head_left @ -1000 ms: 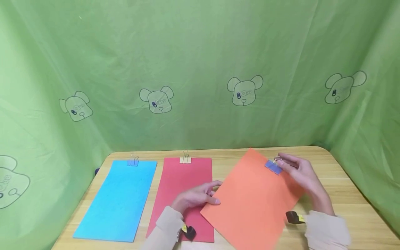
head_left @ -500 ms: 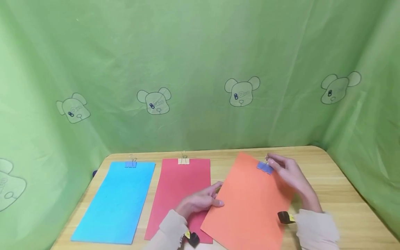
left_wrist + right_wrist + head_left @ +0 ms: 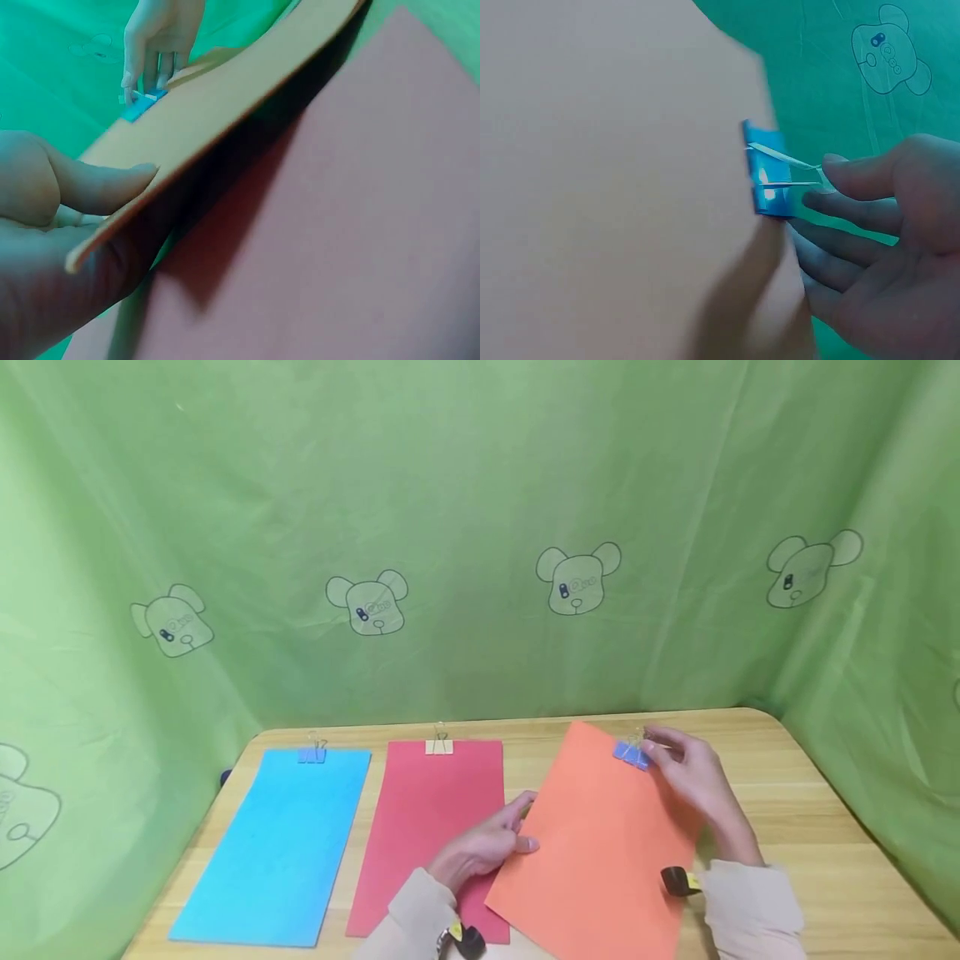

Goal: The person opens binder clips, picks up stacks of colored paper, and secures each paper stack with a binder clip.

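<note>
An orange stack of paper [image 3: 592, 843] is tilted, its left edge raised above the red stack. My left hand [image 3: 487, 845] grips that edge, thumb on top and fingers underneath; the left wrist view shows the thumb [image 3: 112, 184] pressing on the sheets. A blue binder clip [image 3: 632, 756] sits on the stack's far edge. My right hand [image 3: 693, 772] is at this clip, and in the right wrist view its thumb and index finger pinch the wire handle [image 3: 821, 180] of the clip. The other right fingers lie beside or behind the stack's edge.
Left of centre lies a red stack [image 3: 435, 810] with a cream binder clip [image 3: 439, 747], partly under my left arm. Further left is a blue stack [image 3: 277, 843] with a blue clip [image 3: 312, 756]. A green curtain [image 3: 465, 510] encloses the wooden table [image 3: 795, 827].
The orange stack and both hands have shifted a little in view, the right hand leftward with the clip. More of the clip's wire handles shows now beside the right fingers.
</note>
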Demonstrator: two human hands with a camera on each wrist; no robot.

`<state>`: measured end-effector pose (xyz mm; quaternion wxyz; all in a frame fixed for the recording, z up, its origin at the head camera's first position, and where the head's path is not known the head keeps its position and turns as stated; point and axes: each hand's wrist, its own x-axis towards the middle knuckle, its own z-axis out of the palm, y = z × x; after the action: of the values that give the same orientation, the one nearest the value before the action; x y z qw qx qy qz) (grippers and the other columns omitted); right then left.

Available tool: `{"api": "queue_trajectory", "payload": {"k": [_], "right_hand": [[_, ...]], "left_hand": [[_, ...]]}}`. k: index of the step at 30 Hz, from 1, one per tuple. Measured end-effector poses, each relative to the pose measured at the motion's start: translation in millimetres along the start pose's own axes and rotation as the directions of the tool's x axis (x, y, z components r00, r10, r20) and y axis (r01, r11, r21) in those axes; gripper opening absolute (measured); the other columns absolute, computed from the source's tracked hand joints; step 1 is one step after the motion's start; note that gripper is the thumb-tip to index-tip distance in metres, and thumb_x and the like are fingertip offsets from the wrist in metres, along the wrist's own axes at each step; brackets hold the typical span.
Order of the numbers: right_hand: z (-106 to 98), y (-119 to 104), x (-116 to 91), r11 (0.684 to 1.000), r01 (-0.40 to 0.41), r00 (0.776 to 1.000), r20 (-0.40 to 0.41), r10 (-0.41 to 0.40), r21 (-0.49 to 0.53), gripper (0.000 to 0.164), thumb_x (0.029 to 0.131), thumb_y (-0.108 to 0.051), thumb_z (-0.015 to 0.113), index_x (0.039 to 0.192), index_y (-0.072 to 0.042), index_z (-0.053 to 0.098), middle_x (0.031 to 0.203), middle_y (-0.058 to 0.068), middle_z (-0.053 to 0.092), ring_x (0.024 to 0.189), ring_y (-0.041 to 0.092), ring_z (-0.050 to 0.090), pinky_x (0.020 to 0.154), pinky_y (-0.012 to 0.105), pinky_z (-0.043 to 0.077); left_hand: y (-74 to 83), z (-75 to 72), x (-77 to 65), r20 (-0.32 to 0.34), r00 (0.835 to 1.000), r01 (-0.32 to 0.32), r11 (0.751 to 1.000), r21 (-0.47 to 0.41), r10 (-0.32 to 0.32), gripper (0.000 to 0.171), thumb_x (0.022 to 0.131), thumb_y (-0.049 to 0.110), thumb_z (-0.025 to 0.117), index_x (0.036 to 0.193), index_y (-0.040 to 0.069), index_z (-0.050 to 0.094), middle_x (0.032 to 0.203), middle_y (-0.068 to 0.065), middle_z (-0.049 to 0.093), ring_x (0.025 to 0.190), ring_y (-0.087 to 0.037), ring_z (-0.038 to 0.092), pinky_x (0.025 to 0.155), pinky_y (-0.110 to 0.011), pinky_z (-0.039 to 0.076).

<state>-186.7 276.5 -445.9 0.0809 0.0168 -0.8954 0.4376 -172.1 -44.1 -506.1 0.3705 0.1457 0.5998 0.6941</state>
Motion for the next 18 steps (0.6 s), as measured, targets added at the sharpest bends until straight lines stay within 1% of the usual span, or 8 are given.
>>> {"api": "queue_trajectory", "payload": {"k": [2, 4, 6, 8, 10, 13, 15, 18], "right_hand": [[-0.5, -1.8, -0.8, 1.0, 0.002, 0.999, -0.053, -0.002, 0.007, 0.05, 0.107, -0.032, 0.055, 0.143, 0.004, 0.055, 0.137, 0.026, 0.061, 0.122, 0.041, 0.062, 0.1, 0.041, 0.052], [-1.3, -4.9, -1.4, 0.999, 0.003, 0.991, -0.137, 0.002, 0.036, 0.046, 0.106, -0.031, 0.058, 0.139, 0.002, 0.06, 0.133, 0.022, 0.065, 0.116, 0.025, 0.067, 0.094, 0.024, 0.053], [-2.5, -8.1, -1.6, 0.997, 0.014, 0.971, -0.237, 0.006, 0.082, 0.041, 0.105, -0.029, 0.061, 0.134, 0.0, 0.065, 0.127, 0.019, 0.069, 0.107, 0.008, 0.069, 0.087, 0.011, 0.05], [-4.2, -9.9, -1.6, 0.99, 0.03, 0.946, -0.323, 0.017, 0.14, 0.037, 0.103, -0.026, 0.064, 0.13, -0.001, 0.069, 0.119, 0.013, 0.074, 0.097, -0.006, 0.067, 0.082, 0.005, 0.047], [-6.6, -10.0, -1.8, 0.979, 0.04, 0.924, -0.38, 0.041, 0.201, 0.034, 0.103, -0.022, 0.065, 0.127, 0.001, 0.07, 0.111, 0.006, 0.077, 0.091, -0.012, 0.066, 0.08, 0.005, 0.048], [-10.7, -7.7, -2.1, 0.965, 0.03, 0.904, -0.418, 0.085, 0.262, 0.034, 0.102, -0.02, 0.066, 0.127, 0.003, 0.07, 0.106, -0.002, 0.078, 0.087, -0.01, 0.068, 0.08, 0.005, 0.048], [-12.7, -5.7, -2.0, 0.963, 0.024, 0.902, -0.422, 0.096, 0.27, 0.035, 0.101, -0.02, 0.067, 0.127, 0.003, 0.069, 0.107, -0.002, 0.077, 0.087, -0.009, 0.069, 0.079, 0.005, 0.048], [-13.8, -3.9, -1.5, 0.972, 0.029, 0.916, -0.395, 0.067, 0.232, 0.038, 0.102, -0.022, 0.065, 0.13, 0.004, 0.067, 0.115, 0.004, 0.076, 0.09, -0.01, 0.067, 0.08, 0.005, 0.048]], "left_hand": [[-0.6, 0.9, 0.3, -0.026, 1.0, -0.004, 1.0, -0.014, 0.003, 0.067, 0.096, -0.015, 0.048, 0.152, 0.019, 0.039, 0.127, -0.013, 0.065, 0.104, -0.027, 0.068, 0.089, -0.042, 0.058], [-1.3, 2.2, 0.5, -0.073, 0.997, -0.012, 1.0, -0.02, 0.01, 0.072, 0.095, -0.016, 0.05, 0.156, 0.018, 0.036, 0.136, -0.012, 0.06, 0.116, -0.027, 0.063, 0.098, -0.044, 0.054], [-2.3, 4.2, 1.4, -0.122, 0.992, -0.024, 0.999, -0.037, 0.02, 0.074, 0.094, -0.016, 0.051, 0.158, 0.017, 0.033, 0.139, -0.012, 0.057, 0.121, -0.028, 0.06, 0.103, -0.046, 0.05], [-3.8, 7.0, 2.8, -0.167, 0.985, -0.043, 0.997, -0.063, 0.032, 0.074, 0.093, -0.016, 0.051, 0.158, 0.015, 0.032, 0.137, -0.012, 0.059, 0.12, -0.027, 0.061, 0.103, -0.045, 0.05], [-4.9, 10.7, 4.6, -0.196, 0.98, -0.061, 0.993, -0.103, 0.04, 0.071, 0.093, -0.017, 0.049, 0.155, 0.013, 0.034, 0.128, -0.014, 0.063, 0.11, -0.028, 0.065, 0.097, -0.045, 0.054], [-6.1, 16.9, 6.0, -0.222, 0.974, -0.076, 0.986, -0.148, 0.042, 0.071, 0.092, -0.017, 0.048, 0.155, 0.011, 0.031, 0.122, -0.015, 0.065, 0.103, -0.026, 0.067, 0.091, -0.043, 0.057], [-5.7, 20.6, 5.8, -0.234, 0.972, -0.073, 0.982, -0.173, 0.031, 0.072, 0.093, -0.017, 0.048, 0.157, 0.009, 0.028, 0.121, -0.016, 0.064, 0.103, -0.027, 0.067, 0.09, -0.044, 0.057], [-3.6, 24.2, 3.5, -0.244, 0.97, -0.058, 0.977, -0.206, 0.006, 0.076, 0.094, -0.017, 0.049, 0.16, 0.006, 0.02, 0.124, -0.017, 0.063, 0.107, -0.028, 0.066, 0.092, -0.046, 0.056]]}}
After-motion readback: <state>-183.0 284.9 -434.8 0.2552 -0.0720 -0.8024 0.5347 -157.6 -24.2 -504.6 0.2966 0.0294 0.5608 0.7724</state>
